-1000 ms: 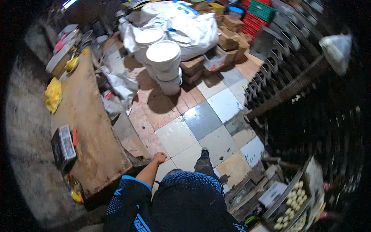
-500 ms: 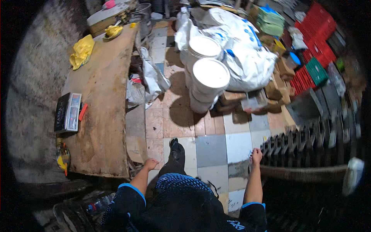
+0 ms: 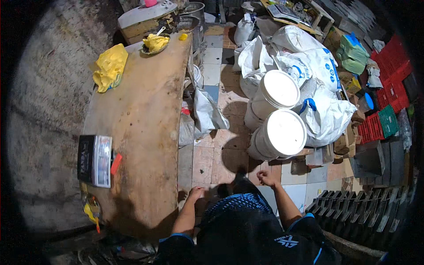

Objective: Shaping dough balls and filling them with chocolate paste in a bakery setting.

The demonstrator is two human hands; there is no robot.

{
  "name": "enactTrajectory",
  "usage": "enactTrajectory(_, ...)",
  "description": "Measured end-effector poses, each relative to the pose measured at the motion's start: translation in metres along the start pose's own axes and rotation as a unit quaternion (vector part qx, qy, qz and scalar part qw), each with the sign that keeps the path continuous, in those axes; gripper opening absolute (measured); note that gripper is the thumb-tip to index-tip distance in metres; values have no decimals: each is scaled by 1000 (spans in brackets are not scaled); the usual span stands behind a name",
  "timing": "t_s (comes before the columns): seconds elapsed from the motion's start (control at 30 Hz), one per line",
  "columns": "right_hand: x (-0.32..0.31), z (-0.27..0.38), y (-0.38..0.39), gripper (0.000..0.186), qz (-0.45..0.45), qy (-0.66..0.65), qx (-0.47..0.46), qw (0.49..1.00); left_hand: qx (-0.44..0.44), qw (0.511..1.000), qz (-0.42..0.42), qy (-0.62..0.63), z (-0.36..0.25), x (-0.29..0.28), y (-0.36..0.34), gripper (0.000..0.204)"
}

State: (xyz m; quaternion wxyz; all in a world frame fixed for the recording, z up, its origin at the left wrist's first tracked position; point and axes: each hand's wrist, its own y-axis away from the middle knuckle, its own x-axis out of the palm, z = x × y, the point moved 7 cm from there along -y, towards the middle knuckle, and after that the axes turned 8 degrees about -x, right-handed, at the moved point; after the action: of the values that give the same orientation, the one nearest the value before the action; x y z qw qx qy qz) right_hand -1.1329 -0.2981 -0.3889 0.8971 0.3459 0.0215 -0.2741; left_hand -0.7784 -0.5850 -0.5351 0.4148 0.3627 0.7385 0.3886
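My left hand [image 3: 196,193] hangs beside the right edge of a worn wooden table [image 3: 145,115]. Its fingers are loosely curled together, with nothing seen in them. Over the tiled floor, just short of the white lidded buckets, my right hand [image 3: 267,178] is empty, its fingers bent and a little apart. The nearer bucket [image 3: 286,133] is closest to that hand; a second bucket [image 3: 279,89] stands behind it. Neither hand touches anything. On the table lie a black and silver scale [image 3: 95,161], an orange-red strip-like object [image 3: 116,164] and a yellow-smeared bag [image 3: 110,68].
A bowl of yellow paste [image 3: 155,43] sits at the table's far end. White sacks [image 3: 324,112] are heaped behind the buckets. A rack of dark metal pieces [image 3: 362,210] stands at near right; red crates [image 3: 391,95] are farther off. A tiled aisle [image 3: 212,70] runs between table and sacks.
I have moved forward and the view has turned left; the table, buckets and sacks now appear lower and farther right. My right hand has swung inward, toward the buckets.
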Motion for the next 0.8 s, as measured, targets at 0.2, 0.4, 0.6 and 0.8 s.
enactTrajectory(0.2,-96,122,-101,14,-71,24,-145,987,36,993,-62,-98,-156,-19,-68,36)
enactTrajectory(0.4,-209,261,-195,20,-144,119,-165,968,27,990,-80,-110,-318,-63,-107,40)
enactTrajectory(0.6,-297,419,-292,30,-223,70,-275,933,17,998,-45,-48,-466,-100,-159,66)
enactTrajectory(0.8,-327,515,-375,30,-260,-13,-331,907,62,993,23,-93,-624,-132,-207,55)
